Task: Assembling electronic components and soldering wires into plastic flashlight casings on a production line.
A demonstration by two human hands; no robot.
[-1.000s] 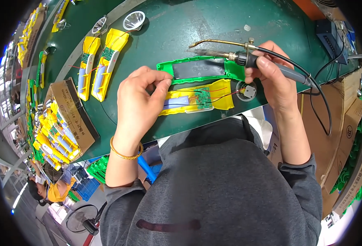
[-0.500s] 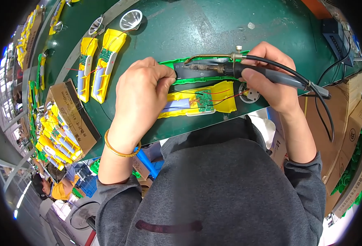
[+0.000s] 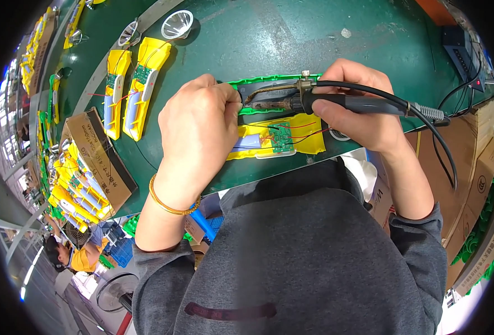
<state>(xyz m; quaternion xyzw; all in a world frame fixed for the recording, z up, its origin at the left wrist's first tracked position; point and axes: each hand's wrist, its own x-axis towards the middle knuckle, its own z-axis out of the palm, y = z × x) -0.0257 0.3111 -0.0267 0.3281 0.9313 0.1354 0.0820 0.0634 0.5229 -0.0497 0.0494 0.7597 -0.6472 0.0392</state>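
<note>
Watching from far off through the head camera, I see the iron (image 3: 350,102) run right to left, its long axis nearly level, over the green shell (image 3: 269,110) on the bench. The shell's long axis runs the same way, close to parallel. The relation that matters is at the shell's left end: the tip points at the fingertips of the left hand (image 3: 199,120) and is right beside them; I cannot tell whether it touches anything. That left hand is nearer the shell's left end, while the right hand (image 3: 370,125) is beyond its right end.

My right hand is wrapped around the iron's handle, thumb on the near side, fingers over the far side. My left is curled, thumb and forefinger almost meeting; whether they pinch anything I cannot tell. A curved tube (image 3: 272,88) rides above the iron's barrel. On the near side of the green shell lies the yellow shell (image 3: 312,146), with a board (image 3: 281,138) and a blue cell (image 3: 248,143) in it.

Compared with half a second ago, the iron and right hand have moved left, the tip has dropped nearer me, and the left hand has shifted slightly right.
</note>
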